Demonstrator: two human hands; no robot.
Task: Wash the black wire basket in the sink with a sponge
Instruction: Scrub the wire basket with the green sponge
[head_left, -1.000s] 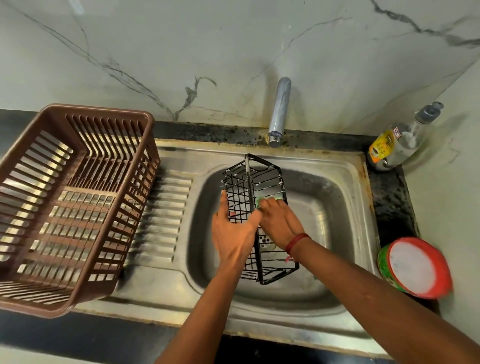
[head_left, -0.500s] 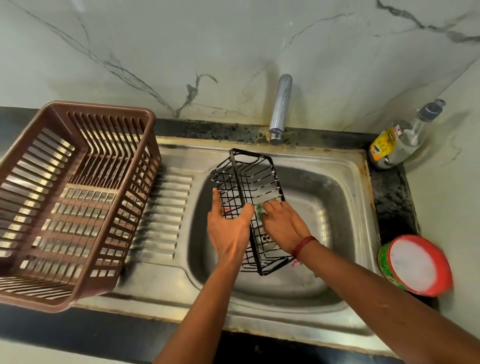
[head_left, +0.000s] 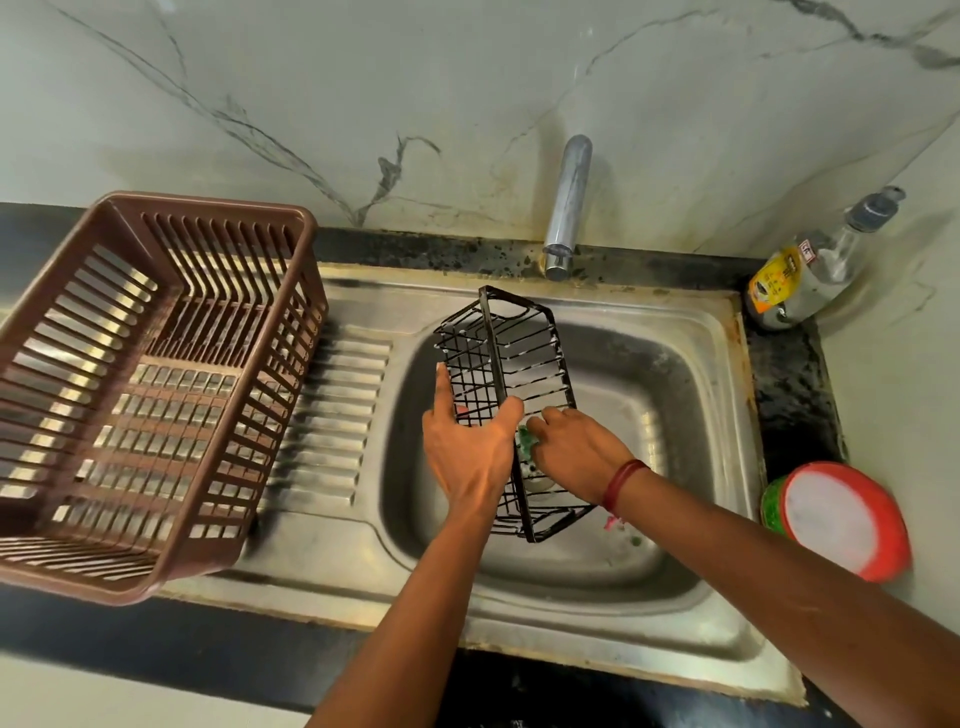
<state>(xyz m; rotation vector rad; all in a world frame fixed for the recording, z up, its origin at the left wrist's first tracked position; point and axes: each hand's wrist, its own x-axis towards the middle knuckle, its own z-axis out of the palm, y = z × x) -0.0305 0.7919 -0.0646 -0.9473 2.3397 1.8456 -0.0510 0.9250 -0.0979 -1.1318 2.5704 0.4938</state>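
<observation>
steel sink (head_left: 701, 415) — left hand (head_left: 470, 452) grips wire basket (head_left: 524, 343), right hand (head_left: 576, 452) pinches green sponge (head_left: 527, 441).

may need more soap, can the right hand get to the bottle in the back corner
Probably yes: nothing stands between the right hand and the bottle, though it grips the sponge.

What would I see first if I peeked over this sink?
The black wire basket stands out first, tilted up on edge in the middle of the steel sink. The left hand grips its frame, and the right hand presses a green sponge against the wires. A big brown plastic basket sits on the draining board to the left.
</observation>
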